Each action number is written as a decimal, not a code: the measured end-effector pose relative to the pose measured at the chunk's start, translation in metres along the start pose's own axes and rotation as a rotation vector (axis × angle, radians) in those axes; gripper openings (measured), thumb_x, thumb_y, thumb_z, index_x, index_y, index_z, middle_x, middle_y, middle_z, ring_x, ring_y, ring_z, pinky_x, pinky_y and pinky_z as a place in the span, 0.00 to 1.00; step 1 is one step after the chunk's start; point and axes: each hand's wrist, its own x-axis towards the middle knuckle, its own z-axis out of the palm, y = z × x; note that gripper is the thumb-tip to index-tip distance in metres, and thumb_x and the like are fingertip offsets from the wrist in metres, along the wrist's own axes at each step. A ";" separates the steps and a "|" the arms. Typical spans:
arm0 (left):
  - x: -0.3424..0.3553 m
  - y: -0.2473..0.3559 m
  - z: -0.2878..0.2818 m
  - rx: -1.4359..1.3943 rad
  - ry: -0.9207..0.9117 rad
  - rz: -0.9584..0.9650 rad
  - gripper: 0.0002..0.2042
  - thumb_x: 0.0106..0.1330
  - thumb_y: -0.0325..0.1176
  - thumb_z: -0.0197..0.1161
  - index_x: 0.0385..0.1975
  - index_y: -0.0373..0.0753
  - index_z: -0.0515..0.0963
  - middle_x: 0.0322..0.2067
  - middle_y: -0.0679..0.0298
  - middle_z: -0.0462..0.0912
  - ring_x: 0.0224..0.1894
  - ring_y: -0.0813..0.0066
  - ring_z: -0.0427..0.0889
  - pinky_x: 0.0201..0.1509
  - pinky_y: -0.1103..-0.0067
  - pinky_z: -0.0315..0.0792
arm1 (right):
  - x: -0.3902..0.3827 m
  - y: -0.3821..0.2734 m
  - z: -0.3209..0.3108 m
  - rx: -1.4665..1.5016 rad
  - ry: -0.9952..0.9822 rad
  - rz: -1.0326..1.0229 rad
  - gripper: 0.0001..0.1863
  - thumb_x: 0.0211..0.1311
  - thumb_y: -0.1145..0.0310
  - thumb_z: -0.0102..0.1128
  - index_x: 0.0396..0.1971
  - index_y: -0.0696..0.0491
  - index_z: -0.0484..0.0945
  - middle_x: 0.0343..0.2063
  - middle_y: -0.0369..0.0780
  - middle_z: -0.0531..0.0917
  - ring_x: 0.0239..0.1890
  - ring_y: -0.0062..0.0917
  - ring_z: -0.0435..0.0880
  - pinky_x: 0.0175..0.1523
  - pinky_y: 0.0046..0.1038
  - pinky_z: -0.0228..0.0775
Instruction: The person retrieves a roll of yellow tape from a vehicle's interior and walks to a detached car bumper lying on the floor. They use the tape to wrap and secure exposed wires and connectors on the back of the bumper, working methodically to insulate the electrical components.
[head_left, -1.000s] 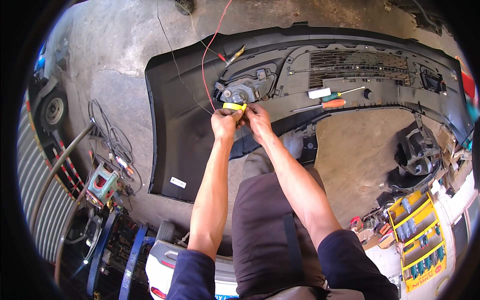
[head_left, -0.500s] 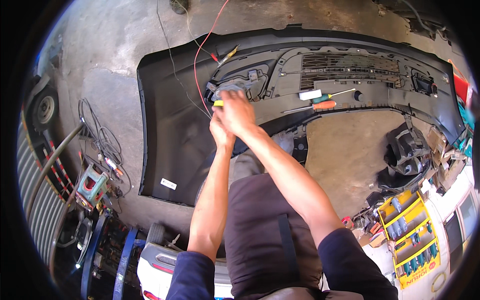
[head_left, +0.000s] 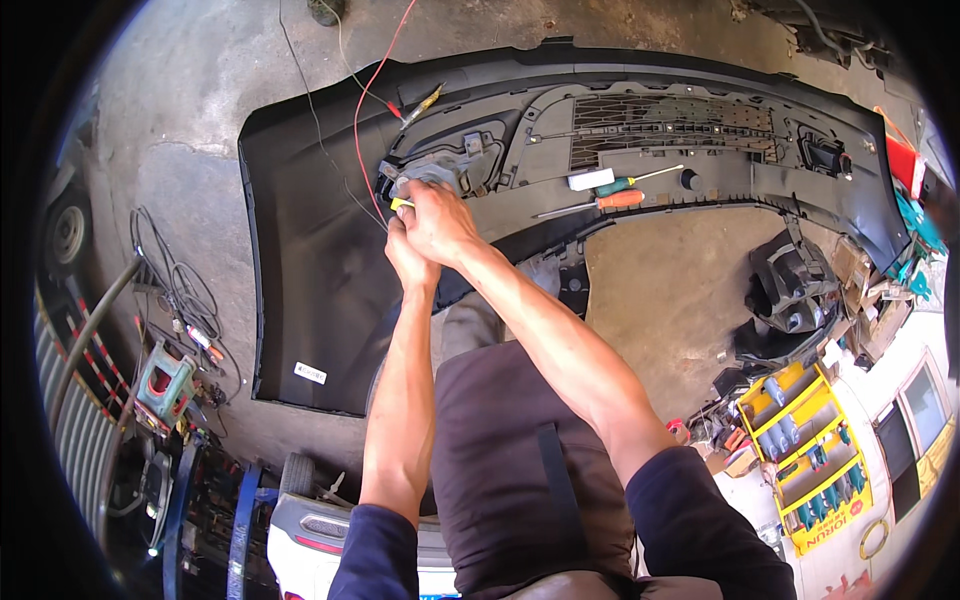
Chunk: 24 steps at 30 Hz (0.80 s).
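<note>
My right hand (head_left: 443, 225) is closed, its curled fingers over a small yellow piece (head_left: 401, 203) that sticks out beside them. Its kind cannot be made out. Just below, my left hand (head_left: 410, 257) touches the right one with bent fingers; what they grip is hidden. Both hands are over a black car bumper (head_left: 320, 240) lying inner side up, close to a grey fitting (head_left: 440, 172) in its lamp opening. To their right, a screwdriver with an orange handle (head_left: 622, 199), one with a green handle (head_left: 617, 185) and a white block (head_left: 590, 179) rest on the bumper.
A red wire (head_left: 359, 110) and a thin dark cable run across the bumper to my hands. A yellow-tipped tool (head_left: 425, 104) lies beyond them. Black plastic parts (head_left: 790, 285) and a yellow rack (head_left: 815, 450) stand right; coiled cables (head_left: 175, 265) lie left, a white car (head_left: 300, 540) below.
My view has shifted, so the bumper and tools appear farther left and slightly higher. My hands stay together at the same fitting, with the yellow piece still by the right fingers.
</note>
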 end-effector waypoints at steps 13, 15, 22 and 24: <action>0.029 0.025 -0.028 -0.216 -0.609 -0.422 0.09 0.71 0.28 0.59 0.42 0.31 0.83 0.30 0.67 0.83 0.27 0.82 0.74 0.31 0.82 0.68 | -0.040 0.036 -0.015 -0.141 0.140 0.015 0.14 0.63 0.58 0.60 0.37 0.54 0.78 0.29 0.45 0.87 0.40 0.43 0.82 0.51 0.45 0.70; 0.030 0.040 -0.034 -0.333 -0.624 -0.521 0.09 0.73 0.32 0.61 0.42 0.33 0.82 0.32 0.66 0.83 0.29 0.81 0.75 0.33 0.82 0.69 | -0.037 0.037 -0.019 -0.170 0.080 0.055 0.17 0.62 0.56 0.59 0.38 0.56 0.79 0.28 0.48 0.86 0.43 0.43 0.84 0.54 0.43 0.70; 0.034 0.026 -0.010 -0.215 -0.420 -0.603 0.14 0.74 0.39 0.63 0.38 0.31 0.80 0.26 0.65 0.82 0.21 0.77 0.76 0.22 0.77 0.71 | -0.025 0.021 -0.015 -0.133 -0.060 0.235 0.22 0.72 0.53 0.47 0.35 0.56 0.81 0.28 0.52 0.87 0.36 0.45 0.87 0.54 0.45 0.69; 0.036 0.020 -0.007 -0.136 -0.383 -0.553 0.16 0.75 0.41 0.62 0.37 0.30 0.80 0.25 0.63 0.80 0.20 0.78 0.74 0.20 0.78 0.68 | -0.023 0.019 -0.018 -0.115 -0.087 0.263 0.23 0.73 0.52 0.46 0.35 0.57 0.83 0.30 0.52 0.87 0.38 0.46 0.87 0.54 0.46 0.70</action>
